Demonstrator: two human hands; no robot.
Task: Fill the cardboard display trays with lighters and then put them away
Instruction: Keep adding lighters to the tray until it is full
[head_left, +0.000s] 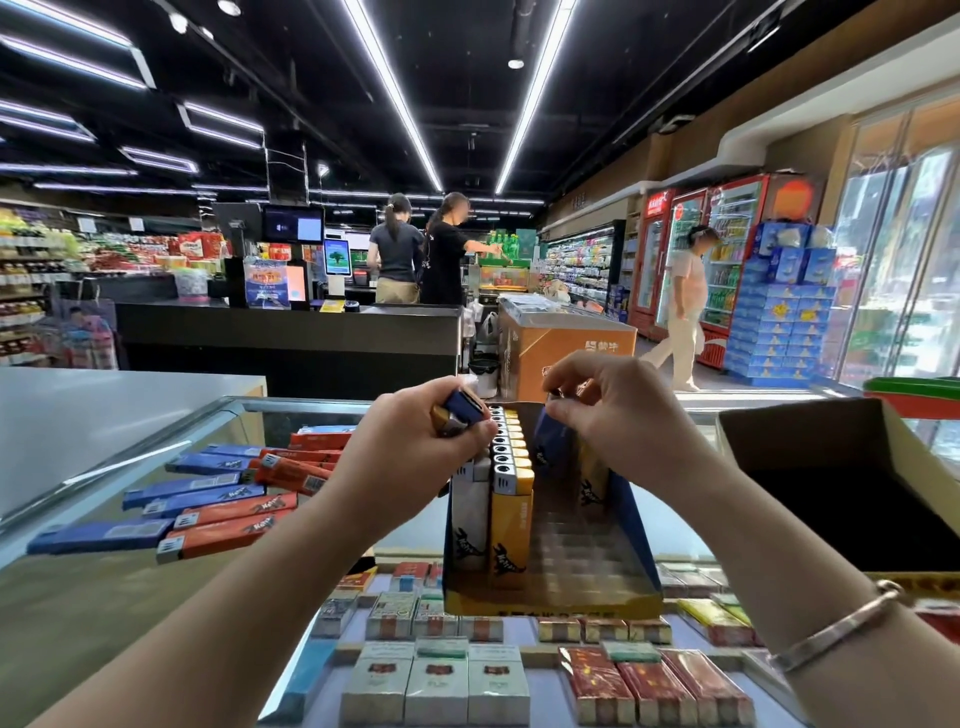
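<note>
A cardboard display tray (639, 525) stands on a glass counter. Its left side holds rows of upright white and yellow lighters (511, 499). Over the tray's left side, my left hand (421, 441) grips a small bundle of lighters (462, 413), blue and yellow ones showing. My right hand (618, 410) pinches the top of a blue lighter (548, 441) that stands in the tray's middle slot area. The right part of the tray shows bare slots. Several blue and orange loose lighters (218, 499) lie on the glass to the left.
An open cardboard box (831, 467) with a dark inside sits on the counter at right. Cigarette packs (441, 680) fill the case under the glass. Beyond are a black checkout counter (291, 332), an orange chest freezer (566, 343), and people standing or walking.
</note>
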